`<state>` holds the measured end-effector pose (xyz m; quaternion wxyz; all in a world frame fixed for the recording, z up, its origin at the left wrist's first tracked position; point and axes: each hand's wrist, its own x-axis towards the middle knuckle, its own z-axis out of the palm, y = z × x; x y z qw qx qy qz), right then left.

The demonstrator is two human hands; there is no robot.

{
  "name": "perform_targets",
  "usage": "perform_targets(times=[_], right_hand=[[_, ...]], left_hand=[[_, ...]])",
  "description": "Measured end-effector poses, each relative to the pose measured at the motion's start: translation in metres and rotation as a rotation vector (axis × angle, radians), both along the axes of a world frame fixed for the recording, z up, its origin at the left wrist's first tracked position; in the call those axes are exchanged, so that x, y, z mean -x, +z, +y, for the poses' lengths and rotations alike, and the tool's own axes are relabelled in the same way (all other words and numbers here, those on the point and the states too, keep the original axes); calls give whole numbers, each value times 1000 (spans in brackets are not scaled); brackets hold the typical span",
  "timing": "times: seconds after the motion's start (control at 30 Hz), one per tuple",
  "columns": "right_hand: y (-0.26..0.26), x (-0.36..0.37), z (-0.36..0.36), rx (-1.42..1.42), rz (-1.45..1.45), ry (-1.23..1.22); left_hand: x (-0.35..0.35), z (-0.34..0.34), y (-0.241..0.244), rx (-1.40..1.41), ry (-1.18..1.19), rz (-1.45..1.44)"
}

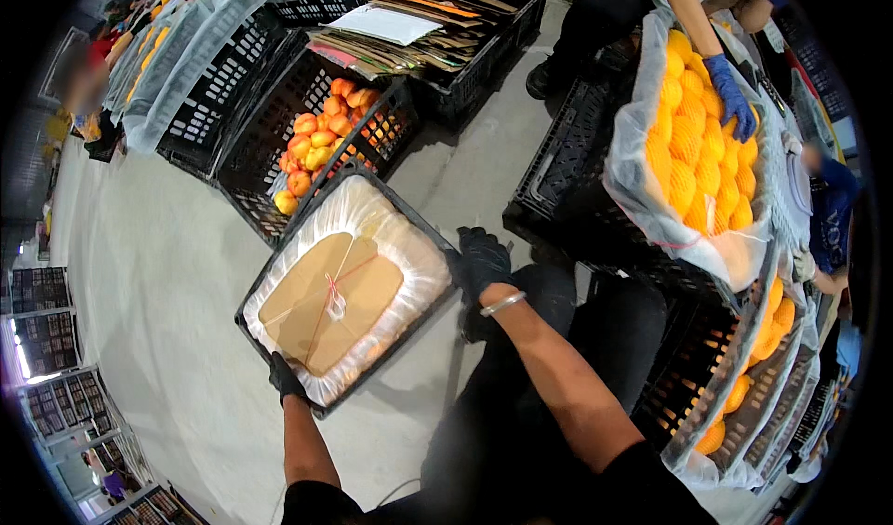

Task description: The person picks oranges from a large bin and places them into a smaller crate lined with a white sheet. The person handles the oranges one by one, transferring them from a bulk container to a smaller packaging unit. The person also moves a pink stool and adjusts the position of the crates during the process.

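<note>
Between my two hands is a black plastic crate (392,349), tilted in the view. A translucent liner (427,263) is gathered around a brown cardboard sheet (300,316), with thin string crossing it and a red and white knot (333,295) near the middle. My left hand (284,377), in a black glove, grips the crate's lower left rim. My right hand (481,263), also black-gloved, with a silver bangle at the wrist, holds the right side; its thumb side overlaps the rim. What fills the crate is hidden under liner and cardboard.
Beyond the crate, another black crate (244,131) holds orange-red fruit (307,145). Flattened cardboard (418,33) fills a crate behind. At right, a lined crate (617,169) holds netted yellow-orange fruit (687,134), touched by a co-worker's blue-gloved hand (731,96). More fruit crates (680,385) stand lower right.
</note>
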<state>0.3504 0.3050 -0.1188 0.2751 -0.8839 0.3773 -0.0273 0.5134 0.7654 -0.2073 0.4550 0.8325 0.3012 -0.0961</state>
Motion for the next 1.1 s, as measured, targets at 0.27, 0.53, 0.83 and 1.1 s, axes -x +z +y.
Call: perform_targets(times=[0.27,0.53,0.83,1.1], right_hand=[[-81,-60,19,-156,100,-33],[-81,-77,5,62,-38,35],[-83,-106,-90,-6,-79,-63],[10,-81,-105,123,-44,120]], left_hand=[[-17,60,-27,335,47,171],[10,51,-40,249,266,52],[47,-99,3,285,254,183],[53,-131,8,294,301,153]])
